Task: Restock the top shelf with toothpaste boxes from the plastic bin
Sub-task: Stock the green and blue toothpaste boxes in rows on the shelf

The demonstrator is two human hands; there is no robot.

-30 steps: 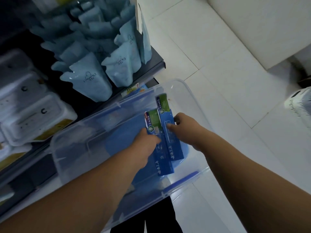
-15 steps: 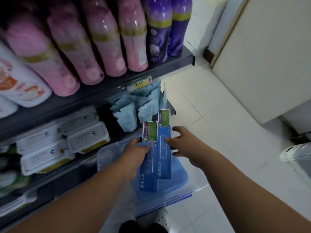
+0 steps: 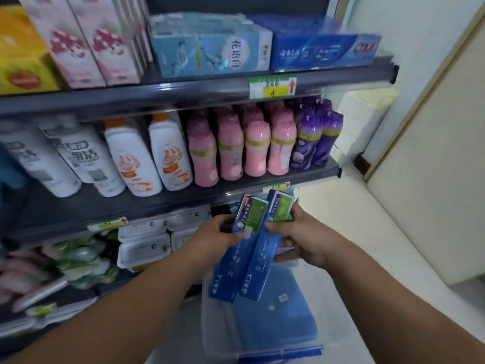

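Two blue toothpaste boxes with green tops are held side by side above the plastic bin [image 3: 309, 345]. My left hand [image 3: 217, 236] grips the left toothpaste box [image 3: 231, 261]. My right hand [image 3: 301, 237] grips the right toothpaste box [image 3: 259, 261]. The clear bin with blue latches sits on the floor below and holds blue packaging. On the top shelf [image 3: 210, 88], at its right end, lie stacked blue toothpaste boxes [image 3: 322, 48] next to light blue tissue packs [image 3: 210, 51].
The middle shelf carries white bottles [image 3: 147, 158], pink bottles [image 3: 241, 151] and purple bottles [image 3: 315, 137]. White lidded containers [image 3: 141, 248] and green packets fill the shelf below. Pink cartons [image 3: 86, 40] stand at the top left. A cream wall and white floor tiles lie to the right.
The view has tilted up from the bin to the upper shelves. Both hands have lifted the two toothpaste boxes out of the bin and raised them toward the shelving.
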